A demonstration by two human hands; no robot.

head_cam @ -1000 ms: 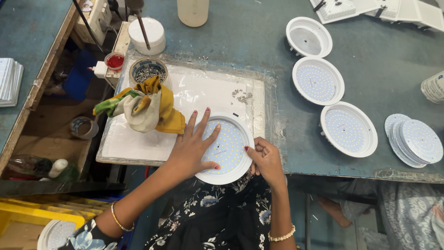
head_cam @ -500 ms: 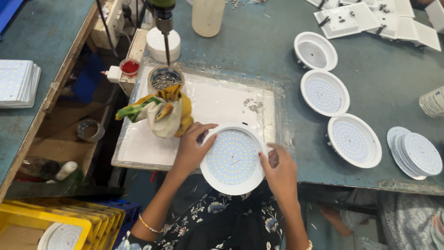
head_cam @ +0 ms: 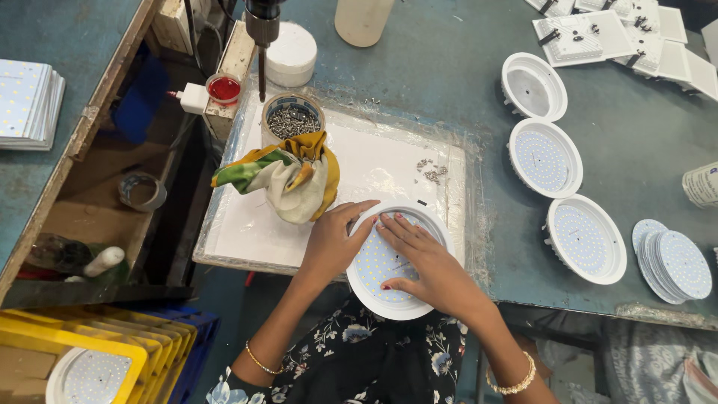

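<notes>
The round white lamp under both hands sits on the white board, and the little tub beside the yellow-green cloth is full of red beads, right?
Not quite: the head view shows the little tub holds small grey metal screws, not red beads. Both the left hand and right hand do rest on the round white lamp on the white board, beside the cloth.

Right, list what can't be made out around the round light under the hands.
- Head view: the middle of the round light is hidden by the left hand and right hand.
- The screws in the cup are too small to tell apart.
- The tool above the cup is cut off by the top edge.
</notes>
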